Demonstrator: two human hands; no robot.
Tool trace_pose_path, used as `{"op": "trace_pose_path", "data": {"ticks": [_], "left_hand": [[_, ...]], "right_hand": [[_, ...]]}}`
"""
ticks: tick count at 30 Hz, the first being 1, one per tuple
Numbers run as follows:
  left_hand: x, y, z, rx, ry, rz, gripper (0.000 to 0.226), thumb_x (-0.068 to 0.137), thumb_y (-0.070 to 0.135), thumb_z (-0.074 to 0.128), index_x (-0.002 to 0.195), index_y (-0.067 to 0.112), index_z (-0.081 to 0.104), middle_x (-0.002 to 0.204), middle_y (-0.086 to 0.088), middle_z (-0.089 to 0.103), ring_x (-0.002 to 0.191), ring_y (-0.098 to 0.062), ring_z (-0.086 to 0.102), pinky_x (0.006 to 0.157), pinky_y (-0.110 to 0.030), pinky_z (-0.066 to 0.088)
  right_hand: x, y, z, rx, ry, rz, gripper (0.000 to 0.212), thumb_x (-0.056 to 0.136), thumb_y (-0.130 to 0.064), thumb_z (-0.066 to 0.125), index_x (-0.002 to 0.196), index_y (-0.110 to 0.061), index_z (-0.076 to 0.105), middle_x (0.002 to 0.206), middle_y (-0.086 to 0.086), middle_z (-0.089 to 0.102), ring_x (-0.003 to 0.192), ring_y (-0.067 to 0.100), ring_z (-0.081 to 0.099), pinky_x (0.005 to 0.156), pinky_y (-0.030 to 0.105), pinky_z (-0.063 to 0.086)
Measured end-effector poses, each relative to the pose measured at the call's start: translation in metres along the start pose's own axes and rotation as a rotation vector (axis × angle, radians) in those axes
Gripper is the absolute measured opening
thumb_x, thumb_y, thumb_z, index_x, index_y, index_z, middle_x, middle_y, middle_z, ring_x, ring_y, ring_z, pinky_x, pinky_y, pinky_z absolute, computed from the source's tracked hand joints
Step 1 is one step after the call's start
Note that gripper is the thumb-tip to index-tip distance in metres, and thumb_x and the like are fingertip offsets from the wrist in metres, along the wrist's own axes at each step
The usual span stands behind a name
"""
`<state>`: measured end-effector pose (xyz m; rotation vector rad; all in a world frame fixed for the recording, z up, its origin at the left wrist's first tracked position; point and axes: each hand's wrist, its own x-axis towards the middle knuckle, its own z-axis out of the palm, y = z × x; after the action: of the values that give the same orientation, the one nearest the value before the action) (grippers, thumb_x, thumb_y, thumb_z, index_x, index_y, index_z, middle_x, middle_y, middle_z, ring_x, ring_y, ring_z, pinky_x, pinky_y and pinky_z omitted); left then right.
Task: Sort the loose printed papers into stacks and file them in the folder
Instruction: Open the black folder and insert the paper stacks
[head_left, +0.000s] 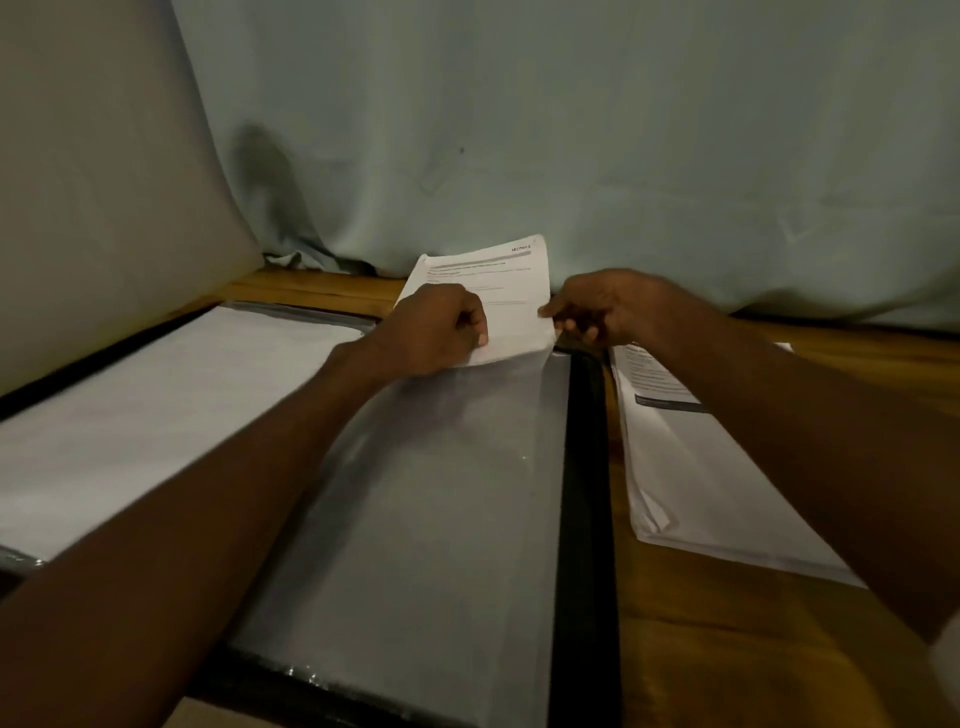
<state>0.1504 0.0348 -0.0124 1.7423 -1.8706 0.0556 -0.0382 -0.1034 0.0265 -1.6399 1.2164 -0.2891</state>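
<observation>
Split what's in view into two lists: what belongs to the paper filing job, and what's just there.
Part of the job:
- printed sheet, held by the left hand and right hand at the far end of the folder
- open folder with clear sleeves
- stack of printed papers to the folder's right

Just there:
- pale curtain
- wooden table

Curtain (571, 130) walls off the far side; bare tabletop (727, 649) lies open beside the paper stack (691, 478).
</observation>
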Motion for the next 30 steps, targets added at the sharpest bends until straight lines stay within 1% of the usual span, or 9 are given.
{"op": "trace_pose_path", "data": {"ticks": [3, 6, 11, 14, 18, 21, 24, 27, 30], "left_hand": [[0.001, 0.004, -0.001, -0.012, 0.127, -0.029, 0.016, 0.088, 0.012, 0.066, 0.078, 0.025, 0.065, 0.079, 0.015, 0.060, 0.080, -0.012, 0.061, 0.075, -0.027, 0.045], [0.003, 0.011, -0.008, -0.157, 0.078, -0.002, 0.010, 0.090, 0.014, 0.070, 0.084, 0.022, 0.073, 0.082, 0.013, 0.071, 0.077, -0.005, 0.064, 0.077, -0.022, 0.049], [0.010, 0.027, -0.004, -0.134, -0.006, 0.076, 0.013, 0.087, 0.019, 0.076, 0.078, 0.028, 0.074, 0.082, 0.004, 0.076, 0.078, -0.018, 0.067, 0.077, -0.036, 0.054], [0.013, 0.029, -0.007, -0.156, 0.005, 0.068, 0.009, 0.088, 0.023, 0.076, 0.079, 0.025, 0.074, 0.081, 0.004, 0.075, 0.074, -0.014, 0.065, 0.072, -0.031, 0.051], [-0.004, -0.006, -0.026, -0.081, -0.002, 0.007, 0.028, 0.084, 0.050, 0.069, 0.091, 0.023, 0.074, 0.079, 0.001, 0.073, 0.075, -0.020, 0.068, 0.073, -0.038, 0.055], [-0.020, -0.032, -0.047, -0.119, -0.057, -0.049, 0.009, 0.091, 0.030, 0.077, 0.097, 0.023, 0.079, 0.091, 0.006, 0.078, 0.089, -0.015, 0.072, 0.087, -0.036, 0.056], [-0.023, -0.036, -0.044, -0.110, -0.122, -0.064, 0.008, 0.088, 0.035, 0.081, 0.091, 0.027, 0.080, 0.091, 0.010, 0.077, 0.087, -0.003, 0.070, 0.079, -0.019, 0.053], [-0.010, -0.031, -0.030, -0.158, -0.038, -0.057, 0.004, 0.088, 0.020, 0.079, 0.084, 0.019, 0.080, 0.083, 0.005, 0.077, 0.076, -0.001, 0.066, 0.075, -0.021, 0.051], [0.001, -0.031, -0.024, -0.217, 0.022, -0.082, 0.006, 0.089, 0.012, 0.075, 0.084, 0.012, 0.079, 0.081, 0.005, 0.076, 0.071, 0.005, 0.063, 0.073, -0.015, 0.048]], "right_hand": [[-0.009, -0.004, -0.005, 0.022, -0.109, 0.057, 0.006, 0.089, -0.011, 0.063, 0.083, -0.010, 0.060, 0.060, 0.001, 0.051, 0.050, 0.009, 0.037, 0.037, 0.017, 0.022], [-0.016, -0.004, -0.011, -0.012, -0.228, 0.074, 0.009, 0.083, -0.019, 0.062, 0.080, -0.013, 0.055, 0.059, 0.000, 0.046, 0.053, 0.010, 0.029, 0.043, 0.018, 0.017], [-0.010, -0.003, -0.001, 0.132, -0.160, 0.072, 0.024, 0.091, -0.033, 0.068, 0.084, -0.014, 0.056, 0.055, 0.001, 0.049, 0.042, 0.011, 0.037, 0.039, 0.016, 0.023], [-0.001, -0.001, 0.008, 0.195, -0.070, 0.036, 0.014, 0.097, -0.017, 0.064, 0.088, -0.013, 0.054, 0.060, 0.001, 0.052, 0.037, 0.008, 0.039, 0.035, 0.016, 0.020], [-0.014, -0.003, 0.002, 0.022, -0.193, -0.005, 0.011, 0.094, -0.013, 0.067, 0.086, -0.013, 0.060, 0.061, -0.001, 0.050, 0.044, 0.007, 0.038, 0.033, 0.017, 0.022], [-0.020, 0.002, 0.002, 0.010, -0.190, -0.043, 0.014, 0.089, -0.021, 0.076, 0.098, -0.014, 0.067, 0.074, 0.000, 0.059, 0.056, 0.009, 0.047, 0.037, 0.017, 0.033], [-0.009, 0.008, 0.011, 0.218, -0.094, -0.062, 0.019, 0.092, -0.028, 0.074, 0.101, -0.016, 0.064, 0.082, 0.001, 0.063, 0.063, 0.012, 0.052, 0.050, 0.021, 0.039], [0.005, 0.010, 0.021, 0.416, 0.036, -0.091, 0.023, 0.096, -0.017, 0.068, 0.117, -0.009, 0.063, 0.097, 0.006, 0.067, 0.076, 0.018, 0.061, 0.061, 0.027, 0.048], [0.013, 0.007, 0.023, 0.565, 0.085, -0.173, 0.033, 0.095, -0.007, 0.065, 0.127, -0.002, 0.062, 0.116, 0.013, 0.070, 0.091, 0.026, 0.070, 0.056, 0.032, 0.061]]}}
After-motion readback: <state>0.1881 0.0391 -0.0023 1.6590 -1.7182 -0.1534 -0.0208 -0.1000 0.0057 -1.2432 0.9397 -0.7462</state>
